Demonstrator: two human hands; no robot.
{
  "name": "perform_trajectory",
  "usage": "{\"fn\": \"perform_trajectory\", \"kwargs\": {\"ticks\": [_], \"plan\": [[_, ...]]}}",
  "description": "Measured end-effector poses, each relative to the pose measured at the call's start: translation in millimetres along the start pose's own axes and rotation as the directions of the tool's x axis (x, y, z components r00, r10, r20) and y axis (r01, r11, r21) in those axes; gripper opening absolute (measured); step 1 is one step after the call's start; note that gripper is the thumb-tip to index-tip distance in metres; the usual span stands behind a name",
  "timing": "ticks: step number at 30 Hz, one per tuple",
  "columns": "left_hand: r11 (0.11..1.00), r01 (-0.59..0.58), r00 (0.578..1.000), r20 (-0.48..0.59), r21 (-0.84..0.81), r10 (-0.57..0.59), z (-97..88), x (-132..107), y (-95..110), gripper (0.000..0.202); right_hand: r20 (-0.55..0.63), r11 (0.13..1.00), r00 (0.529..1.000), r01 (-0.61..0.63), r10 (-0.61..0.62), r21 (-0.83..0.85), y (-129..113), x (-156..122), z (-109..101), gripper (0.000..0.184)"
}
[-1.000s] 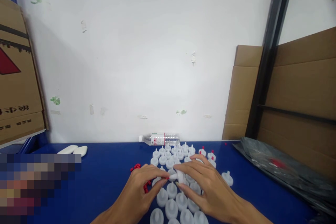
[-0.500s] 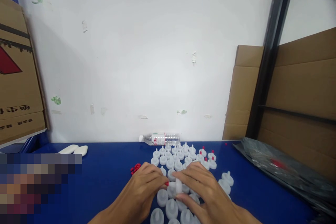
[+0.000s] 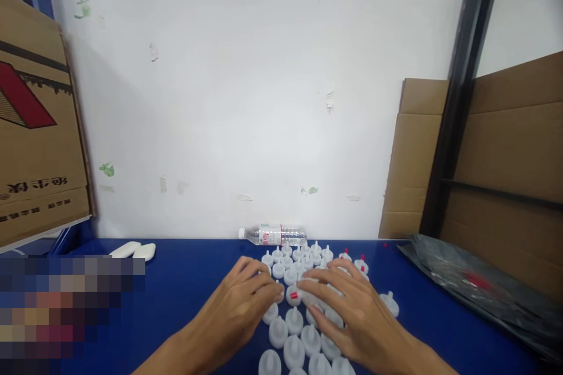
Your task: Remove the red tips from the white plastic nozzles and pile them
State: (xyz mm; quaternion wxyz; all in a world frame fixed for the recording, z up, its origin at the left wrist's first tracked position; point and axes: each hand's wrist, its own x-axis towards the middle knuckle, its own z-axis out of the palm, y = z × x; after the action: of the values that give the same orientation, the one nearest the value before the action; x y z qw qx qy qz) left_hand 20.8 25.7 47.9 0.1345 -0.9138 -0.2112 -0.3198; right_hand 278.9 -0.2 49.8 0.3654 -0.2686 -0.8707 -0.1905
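Observation:
My right hand [image 3: 347, 304] grips a translucent white nozzle cap, mostly hidden by the fingers, with its spout toward the left. A small red tip cap [image 3: 294, 295] shows at the end of that spout. To its left, my left hand [image 3: 248, 302] hovers apart from it with loosely bent fingers and nothing visible in them; some fingertips are hidden. Under and around both hands stand several white nozzle caps [image 3: 294, 351], mostly spout up. Farther back on the right, a few nozzle caps [image 3: 361, 265] wear red tips.
A clear plastic bottle [image 3: 272, 235] lies against the wall on the blue table [image 3: 176, 287]. Two white oval objects [image 3: 144, 252] lie at the back left. Grey plastic bags [image 3: 475, 287] cover the right side. Cardboard [image 3: 39, 129] stands at the left, more cardboard [image 3: 411, 158] at the right.
My left hand has let go of the red tip and drawn slightly left, away from the nozzle cap. The red tip stays on the spout. The view has shifted slightly.

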Motion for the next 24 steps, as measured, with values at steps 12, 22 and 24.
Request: {"fn": "perform_trajectory", "kwargs": {"ticks": [12, 22, 24], "plan": [[0.957, 0.218, 0.908, 0.318, 0.192, -0.271, -1.2, -13.8, -43.5, 0.022, -0.072, 0.882, 0.91, -0.414, 0.408, -0.224, 83.4, -14.5, -36.7, 0.019], [0.943, 0.327, 0.871, 0.368, 0.06, -0.326, 3.7, -14.4, -31.1, 0.018, 0.357, 0.716, 0.621, -0.622, 0.698, -0.317, 94.7, -18.7, -50.0, 0.02], [0.948, 0.314, 0.883, 0.353, 0.046, -0.31, 5.1, -15.7, -30.6, 0.019, 0.43, 0.725, 0.589, -0.609, 0.685, -0.321, 96.2, -24.1, -47.2, 0.016]]}}
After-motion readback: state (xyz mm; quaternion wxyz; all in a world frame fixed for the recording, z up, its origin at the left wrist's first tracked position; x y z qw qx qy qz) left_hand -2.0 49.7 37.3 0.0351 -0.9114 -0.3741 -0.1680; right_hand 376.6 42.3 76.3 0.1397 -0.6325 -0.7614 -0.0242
